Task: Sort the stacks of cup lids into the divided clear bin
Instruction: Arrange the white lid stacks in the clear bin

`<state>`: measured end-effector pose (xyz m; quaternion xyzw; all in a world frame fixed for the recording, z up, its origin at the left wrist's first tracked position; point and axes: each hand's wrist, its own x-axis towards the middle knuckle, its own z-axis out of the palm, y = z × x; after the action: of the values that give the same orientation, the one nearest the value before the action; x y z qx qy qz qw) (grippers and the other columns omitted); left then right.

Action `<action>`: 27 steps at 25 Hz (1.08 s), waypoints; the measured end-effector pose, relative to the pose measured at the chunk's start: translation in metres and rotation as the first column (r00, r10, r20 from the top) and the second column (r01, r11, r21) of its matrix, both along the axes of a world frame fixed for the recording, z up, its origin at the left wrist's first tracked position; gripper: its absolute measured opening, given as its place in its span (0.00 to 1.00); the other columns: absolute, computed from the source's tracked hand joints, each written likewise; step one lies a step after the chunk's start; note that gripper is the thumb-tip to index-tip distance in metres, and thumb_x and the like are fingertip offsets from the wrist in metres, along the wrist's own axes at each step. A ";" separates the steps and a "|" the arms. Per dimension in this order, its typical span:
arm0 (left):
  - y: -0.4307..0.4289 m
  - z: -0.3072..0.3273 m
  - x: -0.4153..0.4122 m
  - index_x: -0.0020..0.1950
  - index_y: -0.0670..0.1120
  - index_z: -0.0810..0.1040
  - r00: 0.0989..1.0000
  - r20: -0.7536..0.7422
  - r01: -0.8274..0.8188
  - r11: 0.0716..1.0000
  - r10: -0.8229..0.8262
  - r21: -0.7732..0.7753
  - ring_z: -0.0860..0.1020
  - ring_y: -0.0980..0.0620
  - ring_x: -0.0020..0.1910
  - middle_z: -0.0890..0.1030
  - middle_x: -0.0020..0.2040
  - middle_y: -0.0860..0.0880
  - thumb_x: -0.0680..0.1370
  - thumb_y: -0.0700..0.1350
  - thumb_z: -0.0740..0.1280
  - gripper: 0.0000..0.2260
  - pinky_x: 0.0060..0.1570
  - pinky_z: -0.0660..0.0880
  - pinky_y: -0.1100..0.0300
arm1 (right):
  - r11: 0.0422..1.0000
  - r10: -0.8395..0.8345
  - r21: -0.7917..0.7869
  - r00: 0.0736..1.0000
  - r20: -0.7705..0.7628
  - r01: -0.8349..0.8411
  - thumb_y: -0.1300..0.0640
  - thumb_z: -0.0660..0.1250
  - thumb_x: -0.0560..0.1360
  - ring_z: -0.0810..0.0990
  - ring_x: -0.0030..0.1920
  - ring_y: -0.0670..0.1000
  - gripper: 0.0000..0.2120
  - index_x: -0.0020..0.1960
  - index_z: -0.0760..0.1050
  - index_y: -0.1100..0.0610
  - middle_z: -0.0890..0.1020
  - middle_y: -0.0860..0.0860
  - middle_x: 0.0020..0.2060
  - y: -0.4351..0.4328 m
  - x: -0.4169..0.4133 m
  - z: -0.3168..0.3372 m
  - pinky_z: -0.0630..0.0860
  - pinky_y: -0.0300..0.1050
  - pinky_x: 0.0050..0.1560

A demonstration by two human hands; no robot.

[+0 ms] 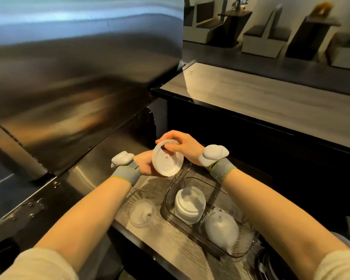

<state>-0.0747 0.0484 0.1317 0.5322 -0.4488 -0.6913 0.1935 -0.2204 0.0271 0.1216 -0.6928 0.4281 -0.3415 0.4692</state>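
Bare forearms with pale sleeves reach forward from the camera, each wrist strapped with a grey band. Both hands hold one white lid (pixel 167 159) tilted up above the steel counter (pixel 101 170): the left hand (pixel 146 165) cups its lower edge from behind, while the right hand (pixel 180 146) pinches its upper rim, thumb (pixel 171 147) pressed on the lid's inner face. Below the fingers sits the divided clear bin (pixel 214 190), holding a white lid stack (pixel 189 205) and domed clear lids (pixel 221 229) in neighbouring compartments. A clear lid stack (pixel 142 216) stands just left of the bin.

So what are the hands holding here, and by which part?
Both hands hold one white lid: the left hand under its lower rim, the right hand pinching its top rim.
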 end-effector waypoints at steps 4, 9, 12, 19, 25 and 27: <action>0.002 0.005 -0.013 0.43 0.35 0.82 0.927 -0.343 -0.009 0.924 0.151 0.382 0.82 0.38 0.39 0.83 0.42 0.36 0.65 0.37 0.70 0.09 0.32 0.82 0.49 | 0.983 -0.150 -0.106 0.989 -0.002 0.149 0.65 0.64 0.76 0.77 0.45 0.44 0.12 0.58 0.76 0.63 0.79 0.52 0.49 0.013 0.003 -0.001 0.72 0.25 0.46; -0.003 -0.019 -0.012 0.54 0.36 0.77 0.846 -0.413 -0.101 0.862 0.337 0.497 0.80 0.38 0.45 0.82 0.45 0.36 0.80 0.49 0.58 0.17 0.45 0.79 0.42 | 0.962 -0.266 -0.101 0.954 -0.138 0.254 0.69 0.57 0.77 0.73 0.49 0.50 0.14 0.61 0.73 0.66 0.75 0.54 0.47 0.018 -0.008 -0.010 0.66 0.34 0.41; 0.008 -0.027 -0.006 0.64 0.45 0.73 0.981 -0.160 -0.103 0.993 0.110 0.053 0.79 0.46 0.49 0.80 0.53 0.43 0.81 0.55 0.56 0.18 0.46 0.79 0.49 | 0.958 -0.279 0.022 0.944 -0.174 0.287 0.69 0.54 0.78 0.70 0.52 0.50 0.17 0.66 0.68 0.64 0.72 0.52 0.51 0.028 -0.021 -0.017 0.65 0.35 0.46; 0.028 -0.050 -0.014 0.47 0.40 0.81 0.756 0.652 0.520 0.556 0.053 -0.648 0.78 0.44 0.47 0.81 0.44 0.44 0.74 0.39 0.68 0.05 0.50 0.74 0.51 | 0.989 0.132 0.123 0.894 -0.427 -0.087 0.69 0.68 0.71 0.75 0.49 0.49 0.16 0.59 0.74 0.67 0.77 0.52 0.45 0.058 -0.065 -0.016 0.72 0.25 0.42; 0.051 -0.076 -0.026 0.59 0.40 0.77 0.547 0.834 0.767 0.358 0.070 -0.533 0.75 0.39 0.55 0.71 0.63 0.40 0.77 0.39 0.64 0.12 0.49 0.71 0.49 | 0.963 0.216 0.040 0.677 -0.703 -0.265 0.60 0.73 0.70 0.76 0.48 0.50 0.18 0.59 0.78 0.61 0.82 0.55 0.51 0.075 -0.072 -0.034 0.70 0.34 0.47; 0.054 -0.081 -0.025 0.68 0.43 0.71 0.443 0.897 0.836 0.363 -0.001 -0.412 0.73 0.41 0.61 0.68 0.68 0.41 0.78 0.39 0.63 0.18 0.56 0.71 0.50 | 0.961 0.155 -0.014 0.581 -0.799 -0.276 0.59 0.71 0.71 0.74 0.53 0.54 0.18 0.60 0.78 0.58 0.82 0.58 0.53 0.080 -0.068 -0.041 0.70 0.43 0.53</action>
<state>-0.0997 0.1024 0.0503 0.4480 -0.8888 -0.0957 -0.0110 -0.2886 0.1076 0.0810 -0.8491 0.4788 0.0308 0.2211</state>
